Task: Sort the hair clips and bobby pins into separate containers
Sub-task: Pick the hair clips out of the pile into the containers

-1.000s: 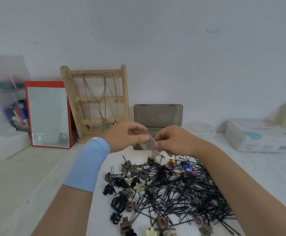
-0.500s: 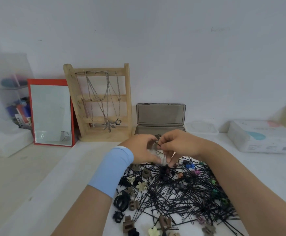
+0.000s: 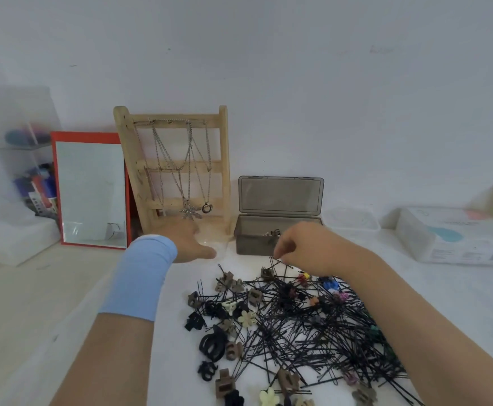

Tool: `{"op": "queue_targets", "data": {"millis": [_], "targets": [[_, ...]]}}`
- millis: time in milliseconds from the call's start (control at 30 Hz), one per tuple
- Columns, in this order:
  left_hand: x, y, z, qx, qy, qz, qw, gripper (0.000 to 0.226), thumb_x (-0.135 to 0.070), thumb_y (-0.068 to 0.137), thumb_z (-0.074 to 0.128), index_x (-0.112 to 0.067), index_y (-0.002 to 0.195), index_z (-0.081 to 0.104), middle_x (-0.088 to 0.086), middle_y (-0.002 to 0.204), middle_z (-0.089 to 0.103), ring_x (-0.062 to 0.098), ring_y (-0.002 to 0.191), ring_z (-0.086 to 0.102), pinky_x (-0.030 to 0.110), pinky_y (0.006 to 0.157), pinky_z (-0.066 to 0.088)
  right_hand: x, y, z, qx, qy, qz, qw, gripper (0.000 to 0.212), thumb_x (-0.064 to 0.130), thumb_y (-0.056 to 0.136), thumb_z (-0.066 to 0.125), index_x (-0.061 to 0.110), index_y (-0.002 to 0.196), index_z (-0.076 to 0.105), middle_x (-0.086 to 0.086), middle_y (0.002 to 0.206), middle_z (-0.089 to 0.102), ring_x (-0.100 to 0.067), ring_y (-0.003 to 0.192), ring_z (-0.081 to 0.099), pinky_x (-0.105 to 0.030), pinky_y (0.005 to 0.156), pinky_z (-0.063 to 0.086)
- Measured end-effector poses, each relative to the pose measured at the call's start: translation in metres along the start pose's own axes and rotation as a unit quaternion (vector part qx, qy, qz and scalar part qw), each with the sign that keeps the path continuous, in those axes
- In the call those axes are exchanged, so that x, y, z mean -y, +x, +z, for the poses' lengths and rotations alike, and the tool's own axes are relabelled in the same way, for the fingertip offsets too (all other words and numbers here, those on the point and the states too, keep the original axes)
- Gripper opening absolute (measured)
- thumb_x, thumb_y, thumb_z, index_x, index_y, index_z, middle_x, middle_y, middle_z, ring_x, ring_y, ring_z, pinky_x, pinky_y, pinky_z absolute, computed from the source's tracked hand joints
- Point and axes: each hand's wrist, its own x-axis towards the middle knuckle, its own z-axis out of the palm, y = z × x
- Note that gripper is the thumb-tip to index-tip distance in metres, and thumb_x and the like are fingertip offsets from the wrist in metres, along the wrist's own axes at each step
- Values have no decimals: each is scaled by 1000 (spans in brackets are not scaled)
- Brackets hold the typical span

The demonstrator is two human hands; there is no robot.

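Observation:
A tangled pile of black bobby pins point(image 3: 307, 326) and small claw hair clips point(image 3: 210, 345) in black, brown, cream and bright colours lies on the white table in front of me. Behind the pile stands a smoky grey plastic box point(image 3: 251, 244) with its lid up; a few clips show inside. My right hand point(image 3: 307, 247) hovers over the far edge of the pile, with its fingertips pinching one black bobby pin point(image 3: 280, 263). My left hand point(image 3: 186, 243), a blue band on its wrist, grips a small clear container point(image 3: 214, 241) at the foot of the wooden stand.
A wooden necklace stand point(image 3: 175, 168) and a red-framed mirror point(image 3: 90, 191) lean against the wall at the back left. A clear lidded tub point(image 3: 352, 219) and a white wipes pack point(image 3: 456, 235) sit at the back right. A clear organiser point(image 3: 25, 159) stands at the far left.
My hands, which were together on the small clear container above the pile, have parted. The left carried it left toward the wooden stand; the right dropped to the pile and pinched a pin.

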Motion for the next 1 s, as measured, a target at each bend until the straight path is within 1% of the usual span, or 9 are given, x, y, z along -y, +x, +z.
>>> {"op": "queue_targets", "data": {"millis": [133,200,267,333,467,600,767,867,1000], "targets": [[-5,-2,-1,-13,34,-1,999,87,-64,77,68,-33,150,31,2,157,29,28,143,30,44,113,30,12,6,23,2,-32,-41,999,20,26,95,61,36,106,74,15,111,70,-7,101,63,-30,90,53],[-15,-7,-8,-84,-23,67,994,51,-49,80,71,-42,127,53,-1,140,45,22,127,46,40,103,42,12,8,29,9,-46,-44,998,20,31,94,63,36,111,72,14,105,69,-10,95,61,-29,84,52],[-27,-13,-11,-72,-72,137,985,18,-32,85,70,-42,98,64,-9,112,63,4,94,60,21,75,48,10,10,30,29,-45,-39,998,29,32,91,66,35,121,67,15,95,63,-9,86,57,-26,76,45],[-39,-18,-5,-2,-50,158,986,18,-22,87,68,-39,93,70,-16,91,69,-2,73,65,12,59,44,8,10,31,41,-58,-36,997,33,31,90,68,35,123,64,16,93,58,-9,87,54,-25,75,42],[-54,-17,16,74,36,113,990,24,-16,85,71,-27,106,75,-11,99,74,8,83,71,24,82,54,5,8,27,39,-22,-45,998,21,30,84,74,35,103,66,15,101,60,-8,94,57,-23,78,46],[-59,-15,20,66,44,109,991,22,-13,86,71,-25,103,77,-8,104,73,11,85,70,25,81,55,-2,6,10,11,50,-53,997,14,25,81,78,33,84,66,14,87,66,-4,78,63,-18,67,46],[-56,-13,9,18,-18,151,988,11,-23,88,68,-32,94,70,-19,75,69,1,60,66,18,56,47,-12,1,-4,85,78,-30,993,19,16,90,61,26,104,69,9,71,72,-1,53,62,-13,52,45],[-54,-12,5,-4,-70,169,983,11,-22,92,63,-30,86,69,-17,76,69,0,59,68,20,55,52,-12,2,-1,98,-14,-25,995,20,26,91,63,30,107,74,16,86,72,4,74,62,-17,69,48],[-48,-12,4,39,-112,151,981,10,-14,92,64,-22,88,69,-5,76,74,5,63,71,19,57,56,2,6,16,-12,-60,-56,997,23,25,95,61,31,112,74,13,115,70,-7,103,63,-29,94,51]]}}
